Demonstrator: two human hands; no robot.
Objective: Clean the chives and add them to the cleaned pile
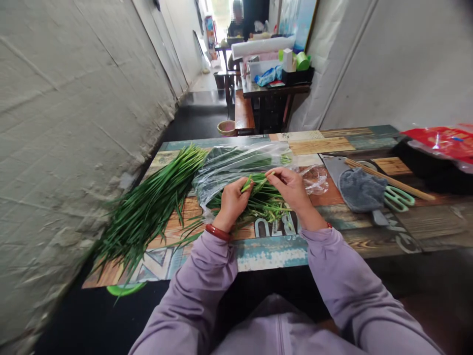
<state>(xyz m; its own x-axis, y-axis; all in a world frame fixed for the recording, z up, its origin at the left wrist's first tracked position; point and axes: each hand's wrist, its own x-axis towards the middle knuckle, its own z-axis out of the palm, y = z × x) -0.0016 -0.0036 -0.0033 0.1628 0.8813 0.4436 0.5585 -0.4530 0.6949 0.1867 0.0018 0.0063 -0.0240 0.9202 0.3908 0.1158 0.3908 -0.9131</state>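
My left hand (234, 199) is closed around a few green garlic chives (247, 183), near the middle of the table. At their pale ends, the thumb and fingertips of my right hand (288, 186) pinch together on the stalks. Below and between my hands lie more loose chives (268, 204), partly hidden by the left hand. Just behind them a clear plastic bag (236, 160) holds another bunch, its crumpled end reaching right past my right hand. To the left, a large pile of long chives (158, 202) spreads toward the table's corner.
On the right of the patterned table (269, 251) lie a cleaver (330, 167), a grey cloth (362, 190), green-handled scissors (399, 198) and wooden chopsticks (391, 180). A black container (428, 165) with red packaging stands beyond. Another table (254, 89) and a person (236, 27) are farther back.
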